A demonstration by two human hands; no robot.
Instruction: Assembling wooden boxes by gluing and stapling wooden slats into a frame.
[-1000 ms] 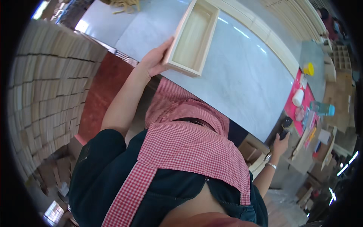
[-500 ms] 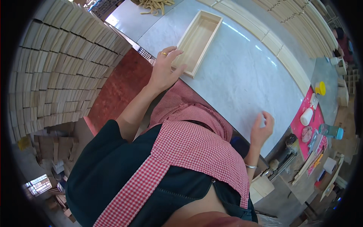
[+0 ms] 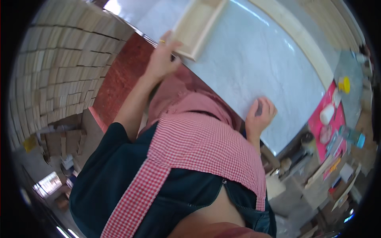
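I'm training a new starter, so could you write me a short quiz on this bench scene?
1. Multiple choice: What is the left hand nearest to?
A) a yellow round tub
B) the open, rectangular box of pale wood
C) a white plastic bottle

2. True or false: In the picture, the right hand appears lower than the left hand.

3. Fill in: On a finger of the left hand is a gold-coloured ____.

Key: 1. B; 2. True; 3. ring

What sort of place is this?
Probably a woodworking workshop: stacks of pale wooden pieces at left, an open wooden box on the worktable, a pale wooden strip along its far side.
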